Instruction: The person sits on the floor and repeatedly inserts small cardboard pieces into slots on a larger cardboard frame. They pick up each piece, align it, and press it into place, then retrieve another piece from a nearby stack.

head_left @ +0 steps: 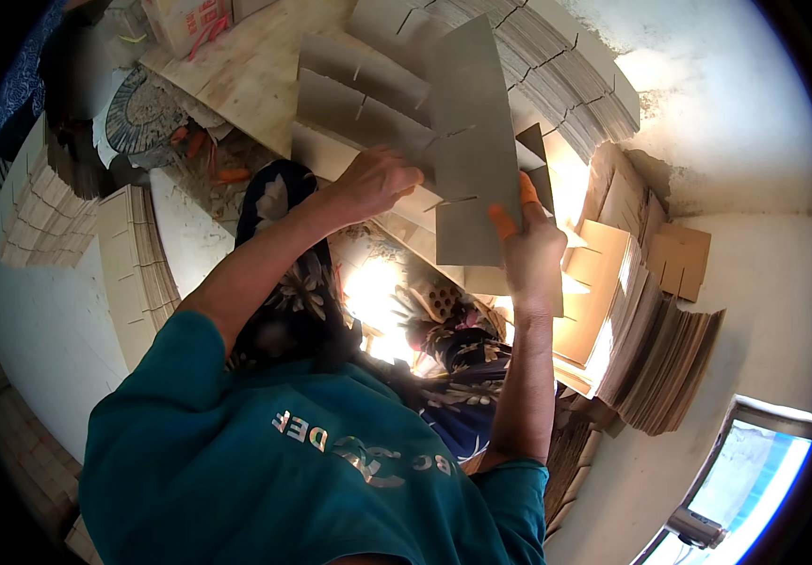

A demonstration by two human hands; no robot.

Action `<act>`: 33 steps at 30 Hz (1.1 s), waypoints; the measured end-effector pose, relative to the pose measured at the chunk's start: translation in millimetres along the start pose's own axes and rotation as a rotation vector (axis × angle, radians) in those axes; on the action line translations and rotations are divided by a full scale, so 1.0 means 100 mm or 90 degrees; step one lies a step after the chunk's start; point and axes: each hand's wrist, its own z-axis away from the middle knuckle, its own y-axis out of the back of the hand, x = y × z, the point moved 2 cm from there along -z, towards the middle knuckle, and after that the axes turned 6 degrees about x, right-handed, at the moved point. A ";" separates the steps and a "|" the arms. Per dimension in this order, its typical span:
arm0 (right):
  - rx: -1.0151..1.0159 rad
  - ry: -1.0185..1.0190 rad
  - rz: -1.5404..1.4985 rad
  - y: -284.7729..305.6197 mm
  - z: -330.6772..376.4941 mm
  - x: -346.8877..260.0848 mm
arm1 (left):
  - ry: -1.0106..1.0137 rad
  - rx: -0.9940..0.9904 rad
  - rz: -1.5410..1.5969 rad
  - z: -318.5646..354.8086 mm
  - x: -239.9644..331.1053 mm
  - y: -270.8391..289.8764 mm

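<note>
My right hand [530,247], with orange covers on its thumb and a finger, grips the lower right edge of a grey slotted cardboard strip [472,122]. The strip stands tall and almost upright in front of me. My left hand [380,184] is closed, its fingers curled beside that strip's left edge; what they pinch, if anything, is hidden. Beyond and left of it, several more slotted cardboard dividers [331,99] stand in rows on a wooden board [255,56]. Part of a cardboard piece shows behind my right hand.
Thick stacks of slotted cardboard [557,71] lie at the far right, and a pile of brown sheets [656,363] leans by the right wall. More cardboard stacks [133,264] stand on the left. Orange items [232,175] lie below the board. A window [745,480] is at lower right.
</note>
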 end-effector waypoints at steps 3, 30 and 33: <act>-0.032 0.008 0.006 0.00 -0.04 -0.03 | 0.009 -0.036 -0.023 0.00 -0.02 -0.01; 0.114 0.053 0.176 0.10 0.37 1.10 | -0.031 0.017 -0.018 -0.07 0.11 0.20; 0.285 -0.055 0.354 0.84 0.53 1.92 | -0.027 0.058 -0.065 -0.01 0.09 0.35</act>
